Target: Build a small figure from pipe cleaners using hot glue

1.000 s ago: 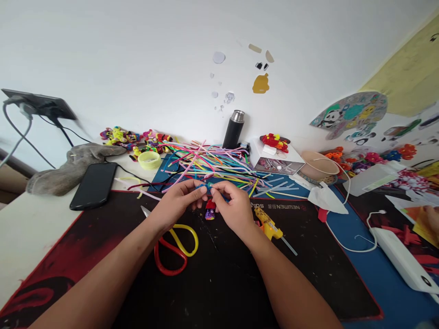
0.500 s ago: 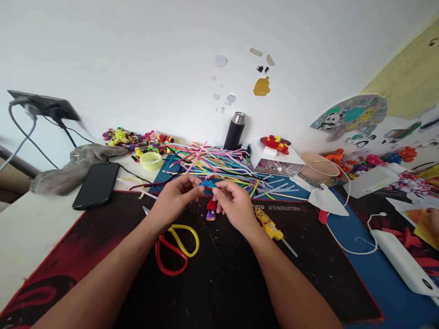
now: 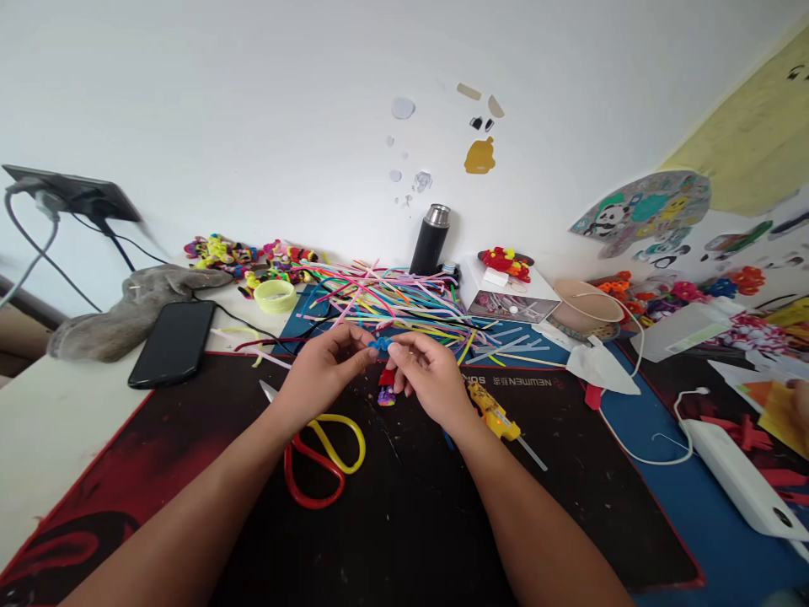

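Between my two hands is a short, crimped blue pipe cleaner point(image 3: 380, 344). My left hand point(image 3: 332, 362) pinches its left end with thumb and fingertips, and my right hand point(image 3: 425, 367) pinches its right end. Just below them on the dark mat point(image 3: 392, 523) lies a small red and purple figure point(image 3: 387, 391), partly covered by my right fingers. Scissors point(image 3: 321, 459) with one red and one yellow handle rest by my left forearm, their blades partly hidden under it. To the right of my right wrist lies a yellow glue gun point(image 3: 495, 411) with a clear glue stick in it.
Behind my hands spreads a pile of colourful pipe cleaners point(image 3: 379, 295). A black thermos point(image 3: 431, 240) and a white box point(image 3: 506, 293) stand behind it. At left lie a phone point(image 3: 172, 344) and a tape roll point(image 3: 275, 295). A white power bank point(image 3: 736, 476) lies at right.
My hands have drawn slightly closer together, and less of the blue pipe cleaner shows between them. A bit of blue now shows beside my right wrist. The view has shifted slightly.
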Demonstrator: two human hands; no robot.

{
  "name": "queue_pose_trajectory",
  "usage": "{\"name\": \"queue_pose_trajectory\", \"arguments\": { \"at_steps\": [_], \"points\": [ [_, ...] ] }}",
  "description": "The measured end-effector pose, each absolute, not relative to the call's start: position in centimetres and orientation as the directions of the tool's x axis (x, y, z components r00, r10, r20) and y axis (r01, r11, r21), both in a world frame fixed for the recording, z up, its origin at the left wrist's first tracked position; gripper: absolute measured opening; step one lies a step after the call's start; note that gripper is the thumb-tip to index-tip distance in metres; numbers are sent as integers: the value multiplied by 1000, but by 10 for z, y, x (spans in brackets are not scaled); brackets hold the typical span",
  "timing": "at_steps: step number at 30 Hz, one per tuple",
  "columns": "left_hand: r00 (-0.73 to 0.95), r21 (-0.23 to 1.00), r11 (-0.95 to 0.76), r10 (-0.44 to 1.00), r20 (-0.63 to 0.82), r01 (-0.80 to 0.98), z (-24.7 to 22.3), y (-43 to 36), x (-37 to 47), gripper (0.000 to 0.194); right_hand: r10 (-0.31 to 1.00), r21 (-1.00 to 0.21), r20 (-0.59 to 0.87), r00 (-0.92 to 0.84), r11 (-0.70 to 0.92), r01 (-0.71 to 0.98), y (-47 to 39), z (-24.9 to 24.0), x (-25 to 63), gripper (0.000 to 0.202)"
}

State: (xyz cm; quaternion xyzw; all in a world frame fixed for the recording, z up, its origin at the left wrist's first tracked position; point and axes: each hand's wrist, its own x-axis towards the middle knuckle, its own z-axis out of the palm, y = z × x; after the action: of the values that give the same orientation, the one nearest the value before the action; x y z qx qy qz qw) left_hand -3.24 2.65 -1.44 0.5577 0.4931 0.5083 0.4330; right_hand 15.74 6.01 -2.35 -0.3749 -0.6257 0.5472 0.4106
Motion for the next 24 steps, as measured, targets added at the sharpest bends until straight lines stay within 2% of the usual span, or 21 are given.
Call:
{"name": "queue_pose_trajectory", "arguments": {
  "at_steps": [6, 12, 24],
  "points": [
    [4, 961, -165, 986, 169, 221, -15, 23, -30, 28, 915, -991, 115, -386, 134, 22, 58, -22, 156, 34],
    [3, 953, -214, 976, 218, 214, -22, 24, -31, 26, 916, -995, 93, -389, 96, -12, 58, -20, 156, 33],
    [14, 844, -302, 944, 330, 444, -19, 21, -32, 16, 910, -997, 68, -408, 50, -55, 59, -18, 156, 32]
  ]
}}
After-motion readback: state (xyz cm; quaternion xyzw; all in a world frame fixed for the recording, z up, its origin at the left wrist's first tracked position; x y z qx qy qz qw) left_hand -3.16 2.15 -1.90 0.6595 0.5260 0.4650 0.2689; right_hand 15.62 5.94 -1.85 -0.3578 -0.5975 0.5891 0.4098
